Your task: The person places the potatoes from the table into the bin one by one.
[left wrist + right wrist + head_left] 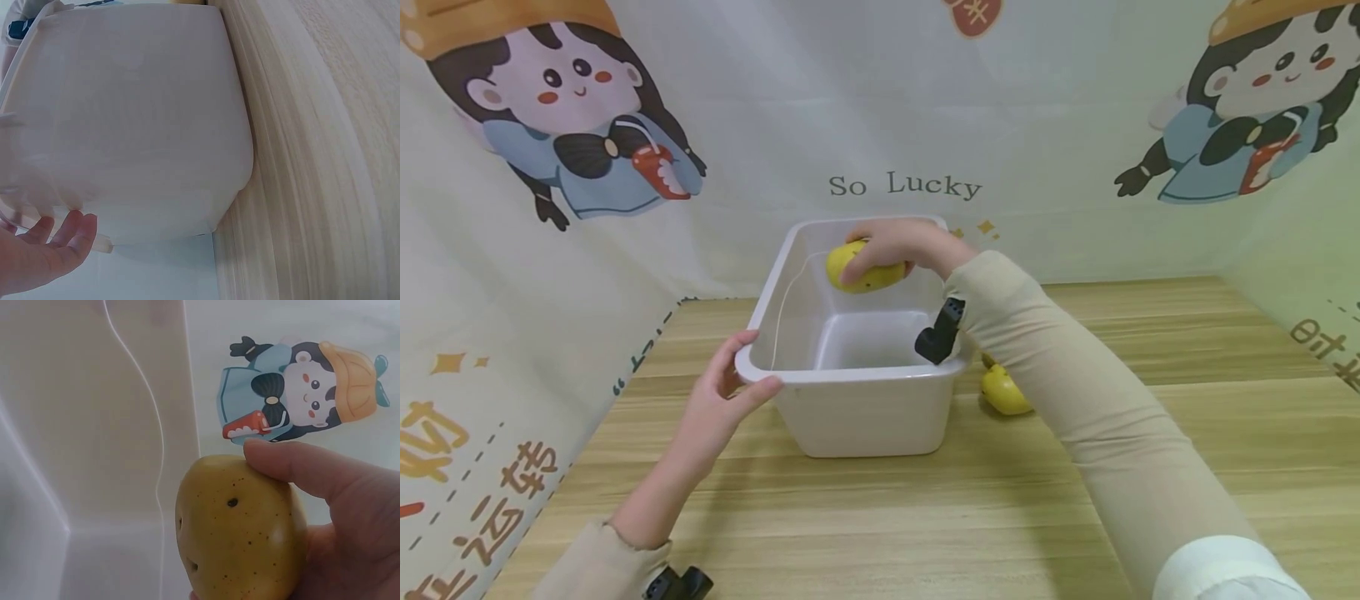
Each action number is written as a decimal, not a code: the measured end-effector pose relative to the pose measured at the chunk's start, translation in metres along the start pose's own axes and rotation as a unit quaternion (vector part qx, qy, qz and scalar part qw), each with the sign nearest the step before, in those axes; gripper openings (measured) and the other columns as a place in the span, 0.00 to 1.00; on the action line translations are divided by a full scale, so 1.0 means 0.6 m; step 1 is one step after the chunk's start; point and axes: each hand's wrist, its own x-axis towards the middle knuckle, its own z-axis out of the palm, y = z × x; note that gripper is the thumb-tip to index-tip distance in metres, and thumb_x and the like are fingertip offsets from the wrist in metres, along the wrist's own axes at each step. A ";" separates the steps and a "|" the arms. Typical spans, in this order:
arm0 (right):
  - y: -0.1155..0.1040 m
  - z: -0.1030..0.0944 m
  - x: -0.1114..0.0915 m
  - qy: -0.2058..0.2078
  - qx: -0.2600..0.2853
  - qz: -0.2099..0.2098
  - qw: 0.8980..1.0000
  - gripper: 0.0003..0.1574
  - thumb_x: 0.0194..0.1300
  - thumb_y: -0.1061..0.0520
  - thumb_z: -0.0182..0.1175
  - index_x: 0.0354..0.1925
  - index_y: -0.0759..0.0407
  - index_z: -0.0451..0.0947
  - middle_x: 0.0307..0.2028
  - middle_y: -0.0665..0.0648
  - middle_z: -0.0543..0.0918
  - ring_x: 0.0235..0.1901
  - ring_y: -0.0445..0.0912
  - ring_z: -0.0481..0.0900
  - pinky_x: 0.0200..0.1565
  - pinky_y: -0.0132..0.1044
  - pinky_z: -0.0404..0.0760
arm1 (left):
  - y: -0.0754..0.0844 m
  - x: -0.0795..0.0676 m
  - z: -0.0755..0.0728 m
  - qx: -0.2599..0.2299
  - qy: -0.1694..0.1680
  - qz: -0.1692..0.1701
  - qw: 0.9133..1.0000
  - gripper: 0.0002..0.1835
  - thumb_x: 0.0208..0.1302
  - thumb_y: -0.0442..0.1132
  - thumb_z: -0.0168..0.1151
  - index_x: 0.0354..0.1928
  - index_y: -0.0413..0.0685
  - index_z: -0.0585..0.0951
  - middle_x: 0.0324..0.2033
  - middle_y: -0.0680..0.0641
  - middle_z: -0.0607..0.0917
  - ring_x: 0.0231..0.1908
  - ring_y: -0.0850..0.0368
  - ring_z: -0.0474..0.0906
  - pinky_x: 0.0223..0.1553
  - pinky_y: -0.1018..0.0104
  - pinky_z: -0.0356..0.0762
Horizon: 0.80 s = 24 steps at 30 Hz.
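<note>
My right hand grips a yellow potato over the open top of a white plastic bin. In the right wrist view the potato shows dark eyes and small specks, with the thumb across its top edge. My left hand holds the bin's near left corner, thumb on the front rim and fingers on the left side. The left wrist view shows that hand against the bin's outer wall. The visible part of the bin's floor is bare; my right forearm hides the bin's right side.
A yellow pear-like fruit lies on the wooden table right of the bin, partly behind my right sleeve. A printed white cloth rises behind the bin and along both sides of the table.
</note>
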 end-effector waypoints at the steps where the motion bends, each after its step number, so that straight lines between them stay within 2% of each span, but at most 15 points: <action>1: 0.000 0.000 0.000 0.002 -0.002 0.002 1.000 0.32 0.55 0.43 0.60 0.57 0.44 0.65 0.44 0.53 0.71 0.41 0.46 0.68 0.38 0.37 0.71 | 0.000 0.000 0.000 0.000 0.000 0.001 1.000 0.31 0.62 0.35 0.57 0.65 0.45 0.57 0.62 0.42 0.64 0.50 0.61 0.67 0.45 0.75 0.72; 6: -0.002 0.001 0.000 0.004 -0.014 0.010 1.000 0.34 0.55 0.41 0.59 0.60 0.44 0.64 0.45 0.52 0.71 0.42 0.46 0.68 0.38 0.38 0.72 | 0.000 0.001 0.001 0.001 0.001 0.002 1.000 0.31 0.62 0.35 0.57 0.65 0.45 0.57 0.62 0.43 0.64 0.49 0.61 0.67 0.45 0.75 0.72; 10: -0.003 0.002 0.002 0.002 -0.015 0.011 1.000 0.27 0.57 0.43 0.58 0.54 0.47 0.68 0.45 0.51 0.72 0.43 0.45 0.68 0.40 0.39 0.73 | 0.001 0.001 0.001 0.002 0.001 0.001 1.000 0.31 0.62 0.35 0.57 0.65 0.45 0.57 0.62 0.43 0.63 0.50 0.60 0.67 0.45 0.76 0.72; 14: -0.008 0.002 0.002 0.013 0.025 0.018 0.999 0.21 0.59 0.52 0.57 0.51 0.53 0.69 0.47 0.52 0.73 0.45 0.47 0.68 0.44 0.39 0.74 | 0.001 0.000 0.001 0.002 0.001 0.000 1.000 0.31 0.62 0.35 0.57 0.65 0.45 0.57 0.62 0.42 0.63 0.50 0.60 0.67 0.45 0.76 0.72; 17: -0.011 0.001 0.001 0.026 0.053 0.021 0.998 0.23 0.60 0.56 0.57 0.54 0.55 0.67 0.51 0.53 0.72 0.47 0.49 0.68 0.46 0.38 0.73 | 0.001 0.000 0.002 0.001 0.001 -0.001 1.000 0.31 0.62 0.35 0.57 0.65 0.45 0.57 0.61 0.42 0.64 0.48 0.61 0.68 0.45 0.76 0.72; 24: -0.015 -0.007 -0.014 0.041 0.039 0.013 0.998 0.26 0.61 0.53 0.57 0.57 0.54 0.66 0.53 0.53 0.72 0.48 0.49 0.69 0.48 0.40 0.73 | 0.001 0.001 0.002 -0.003 0.000 0.004 1.000 0.31 0.62 0.34 0.57 0.65 0.44 0.57 0.60 0.42 0.64 0.48 0.62 0.68 0.45 0.76 0.72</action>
